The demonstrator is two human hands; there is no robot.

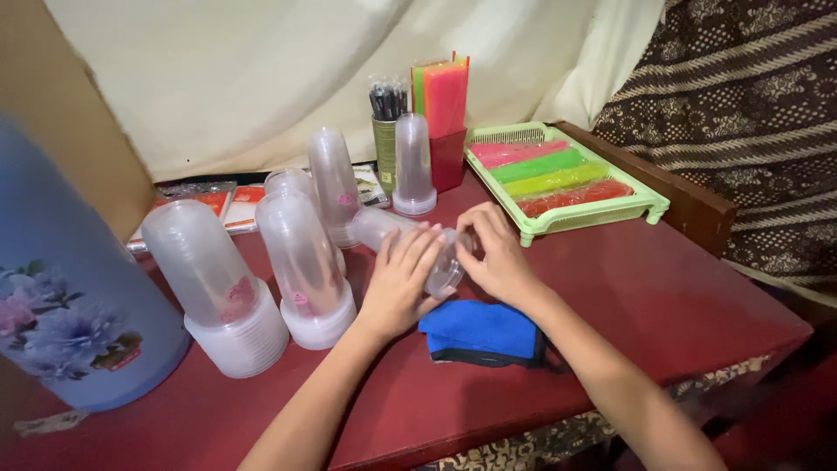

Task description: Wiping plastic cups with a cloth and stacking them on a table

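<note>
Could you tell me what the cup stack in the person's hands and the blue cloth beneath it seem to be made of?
Cup stack: likely thin clear plastic, glossy; the table shows through it. Blue cloth: soft matte fabric, folded, with dark edging.

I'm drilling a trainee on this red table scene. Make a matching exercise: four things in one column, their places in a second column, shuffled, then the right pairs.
Things:
1. Folded blue cloth
2. Light green plastic tray of coloured strips
3. Large blue flowered flask
4. Lying stack of clear plastic cups

Places:
A. Far left of the table
B. Between the left hand and right hand
C. Far right corner of the table
D. Front of the table, beneath the wrists

Pairs: 1-D, 2-C, 3-A, 4-B
</note>
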